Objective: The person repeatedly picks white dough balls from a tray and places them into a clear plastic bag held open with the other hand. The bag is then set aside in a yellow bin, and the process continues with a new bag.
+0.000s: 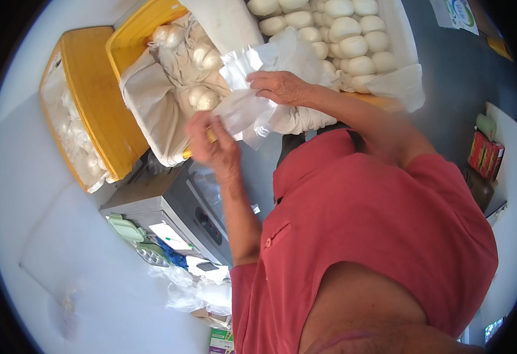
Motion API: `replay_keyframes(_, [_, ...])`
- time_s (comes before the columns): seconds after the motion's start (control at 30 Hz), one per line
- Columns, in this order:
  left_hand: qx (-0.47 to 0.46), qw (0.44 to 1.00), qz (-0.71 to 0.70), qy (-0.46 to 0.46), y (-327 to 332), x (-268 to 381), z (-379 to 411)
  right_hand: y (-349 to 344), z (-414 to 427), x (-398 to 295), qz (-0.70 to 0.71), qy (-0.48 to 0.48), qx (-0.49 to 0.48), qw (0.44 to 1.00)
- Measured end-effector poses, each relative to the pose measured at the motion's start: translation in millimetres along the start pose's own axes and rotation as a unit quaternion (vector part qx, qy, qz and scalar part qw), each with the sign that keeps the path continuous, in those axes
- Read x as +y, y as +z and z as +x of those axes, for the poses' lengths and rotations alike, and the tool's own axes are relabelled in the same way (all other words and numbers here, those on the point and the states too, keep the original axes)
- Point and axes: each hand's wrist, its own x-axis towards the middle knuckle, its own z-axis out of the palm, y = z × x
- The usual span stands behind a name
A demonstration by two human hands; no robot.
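My right hand [280, 87] has its fingers and thumb closed on clear plastic bags [258, 110], which lie over the cloth edge between two crates. Blurred, my left hand [214, 141] is at the left edge of the plastic, above the near rim of a yellow crate [128, 37]; whether it grips the plastic cannot be told. Inside this cloth-lined crate lie several bagged white buns [204, 98], which look like steamed buns or dough pieces. Many unbagged white buns [344, 28] are piled on cloth in the container at the upper right.
Another yellow crate [103, 101] with bagged buns stands at the left. Below it are a metal appliance [174, 199] with dark knobs, a green container [125, 228] and loose plastic bags [183, 287]. Red boxes [484, 155] and a green roll [486, 126] sit at the far right.
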Motion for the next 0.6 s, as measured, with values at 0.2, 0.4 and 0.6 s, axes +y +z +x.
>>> replay_keyframes(0.2, [0.211, 0.960, -0.094, -0.162, -104, -10, 28, 24, 7, 16, -0.174, -0.067, -0.008, 0.982])
replay_keyframes(0.4, [0.205, 0.966, -0.062, -0.143, -139, -37, 9, 0, 25, -88, 0.118, -0.004, 0.191, 0.974])
replay_keyframes(0.6, [0.216, 0.963, -0.092, -0.136, -157, -45, -16, 55, 30, -144, 0.447, 0.166, -0.177, 0.861])
